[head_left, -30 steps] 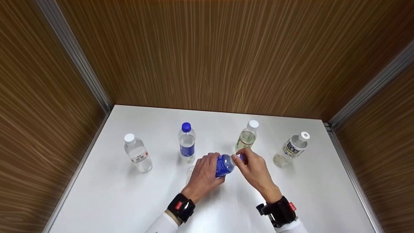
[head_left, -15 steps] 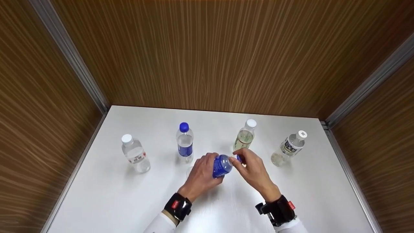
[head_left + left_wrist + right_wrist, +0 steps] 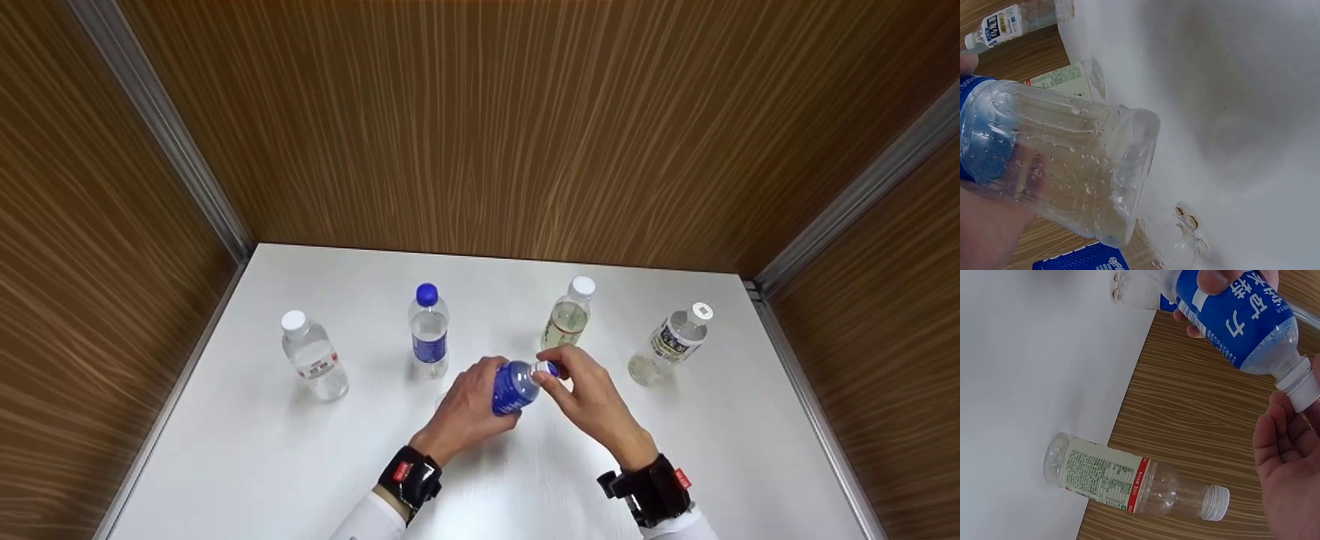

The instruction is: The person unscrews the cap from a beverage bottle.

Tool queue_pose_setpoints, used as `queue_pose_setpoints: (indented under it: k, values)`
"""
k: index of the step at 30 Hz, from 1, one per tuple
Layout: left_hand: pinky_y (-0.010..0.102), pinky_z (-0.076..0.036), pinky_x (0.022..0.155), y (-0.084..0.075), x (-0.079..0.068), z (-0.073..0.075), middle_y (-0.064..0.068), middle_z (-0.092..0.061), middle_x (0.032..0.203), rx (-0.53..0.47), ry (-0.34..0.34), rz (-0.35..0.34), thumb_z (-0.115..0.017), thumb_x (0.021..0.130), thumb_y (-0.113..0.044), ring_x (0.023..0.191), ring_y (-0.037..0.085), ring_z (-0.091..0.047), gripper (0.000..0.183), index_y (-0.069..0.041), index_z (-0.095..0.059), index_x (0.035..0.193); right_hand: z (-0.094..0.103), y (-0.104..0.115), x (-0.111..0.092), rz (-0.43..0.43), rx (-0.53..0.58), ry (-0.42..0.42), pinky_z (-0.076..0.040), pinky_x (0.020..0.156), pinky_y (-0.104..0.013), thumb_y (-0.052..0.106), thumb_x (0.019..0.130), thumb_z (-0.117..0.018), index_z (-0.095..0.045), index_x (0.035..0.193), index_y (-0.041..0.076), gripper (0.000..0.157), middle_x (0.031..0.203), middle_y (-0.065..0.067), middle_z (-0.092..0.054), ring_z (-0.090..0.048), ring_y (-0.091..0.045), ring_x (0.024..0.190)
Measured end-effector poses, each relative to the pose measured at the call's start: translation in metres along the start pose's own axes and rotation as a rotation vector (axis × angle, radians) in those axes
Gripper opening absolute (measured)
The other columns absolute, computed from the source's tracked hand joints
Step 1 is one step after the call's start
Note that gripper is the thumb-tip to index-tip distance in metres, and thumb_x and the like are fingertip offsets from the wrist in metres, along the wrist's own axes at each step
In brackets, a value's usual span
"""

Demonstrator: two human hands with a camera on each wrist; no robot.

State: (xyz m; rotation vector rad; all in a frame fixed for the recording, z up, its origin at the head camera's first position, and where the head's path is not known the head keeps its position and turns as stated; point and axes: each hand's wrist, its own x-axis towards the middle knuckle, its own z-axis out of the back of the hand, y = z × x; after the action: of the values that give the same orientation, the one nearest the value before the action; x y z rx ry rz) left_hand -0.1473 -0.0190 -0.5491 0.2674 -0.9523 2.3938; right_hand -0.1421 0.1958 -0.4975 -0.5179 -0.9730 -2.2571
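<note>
In the head view, my left hand (image 3: 466, 411) grips a clear plastic bottle (image 3: 514, 388) with a blue label round its middle. The bottle is tilted, its neck toward my right hand (image 3: 598, 401). My right thumb and fingers pinch the bottle cap (image 3: 553, 368), which shows blue in the head view. The right wrist view shows a white band at the neck (image 3: 1299, 382) beside my curled fingers; part of the cap is hidden there. Droplets cling inside the bottle's lower half (image 3: 1072, 152) in the left wrist view, and its base is off the table.
Behind the hands stand a blue-capped bottle (image 3: 430, 330) and a green-labelled bottle (image 3: 568, 319). A white-capped bottle (image 3: 315, 358) is at the left, another with a dark label (image 3: 671, 346) at the right. Wood-grain panels (image 3: 480, 135) enclose the white table (image 3: 247, 457).
The fingers of my right hand have shifted at the bottle neck, and more of the white band and cap shows. My left hand keeps its grip, almost still.
</note>
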Motion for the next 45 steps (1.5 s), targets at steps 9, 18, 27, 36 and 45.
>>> queue_pose_setpoints:
  k: [9,18,27,36,45]
  values:
    - [0.036,-0.048,0.087,-0.0033,0.0009,-0.0048,0.003,-0.058,0.107,0.095,-0.051,-0.009,-0.083,0.067,-0.031,0.094,0.018,-0.058,0.073,-0.008,-0.047,0.125,0.0008,0.002,-0.001,-0.206,-0.032,0.007,-0.048,0.062,-0.03,0.028,0.095,-0.062,-0.06,0.111,0.01,0.024,0.086,0.007,-0.059,-0.055,-0.007,0.073]
    - [0.037,-0.048,0.085,-0.0076,0.0017,-0.008,0.002,-0.057,0.11,0.163,-0.061,-0.003,-0.083,0.066,-0.032,0.095,0.018,-0.057,0.073,-0.009,-0.047,0.125,-0.0016,0.0054,0.001,-0.286,-0.102,-0.051,-0.035,0.048,-0.027,0.033,0.096,-0.059,-0.064,0.103,0.013,0.022,0.065,0.01,-0.047,-0.042,-0.007,0.054]
    - [0.037,-0.048,0.084,-0.0088,0.0017,-0.0086,0.003,-0.057,0.111,0.174,-0.055,0.008,-0.083,0.067,-0.033,0.095,0.019,-0.058,0.074,-0.008,-0.046,0.126,-0.0029,0.0047,0.0,-0.258,-0.113,-0.088,-0.035,0.046,-0.025,0.031,0.095,-0.062,-0.065,0.097,0.012,0.019,0.064,0.008,-0.049,-0.042,-0.006,0.053]
    - [0.037,-0.048,0.086,-0.0064,-0.0003,-0.0076,0.003,-0.057,0.11,0.172,-0.045,0.02,-0.083,0.067,-0.033,0.096,0.018,-0.057,0.073,-0.009,-0.047,0.126,-0.0043,0.005,0.0004,-0.225,-0.075,-0.079,-0.038,0.046,-0.025,0.029,0.094,-0.064,-0.064,0.097,0.012,0.017,0.067,0.008,-0.053,-0.047,-0.01,0.054]
    - [0.037,-0.048,0.087,-0.006,0.0004,-0.0096,0.004,-0.057,0.112,0.139,-0.039,0.009,-0.083,0.066,-0.031,0.097,0.019,-0.058,0.074,-0.008,-0.047,0.126,0.0004,0.0031,-0.0025,-0.226,-0.069,-0.042,-0.042,0.048,-0.025,0.028,0.094,-0.064,-0.064,0.099,0.012,0.016,0.072,0.01,-0.054,-0.048,-0.006,0.058]
